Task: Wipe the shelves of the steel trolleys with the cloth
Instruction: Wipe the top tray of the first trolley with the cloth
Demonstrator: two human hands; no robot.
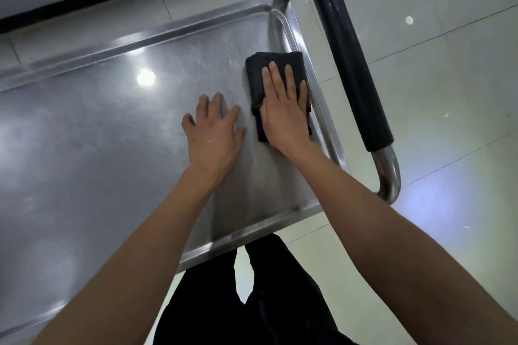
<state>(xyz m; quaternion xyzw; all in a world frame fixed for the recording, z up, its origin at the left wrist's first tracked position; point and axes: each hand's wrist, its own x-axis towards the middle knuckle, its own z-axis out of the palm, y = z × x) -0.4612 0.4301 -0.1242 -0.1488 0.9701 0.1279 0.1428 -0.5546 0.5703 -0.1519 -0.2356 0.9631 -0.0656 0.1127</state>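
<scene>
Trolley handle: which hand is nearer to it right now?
Right. The right hand presses flat on the cloth beside the shelf rim below the handle; the left hand rests on bare steel further in.

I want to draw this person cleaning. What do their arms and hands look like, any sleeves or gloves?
No gloves or sleeves show: the left hand and right hand are bare, and so are both forearms. No watch or rings show. Below, dark clothing.

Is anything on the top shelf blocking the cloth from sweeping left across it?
Only the left hand, resting flat on the shelf just left of the dark cloth under the right hand. Beyond it, the steel looks bare.
</scene>
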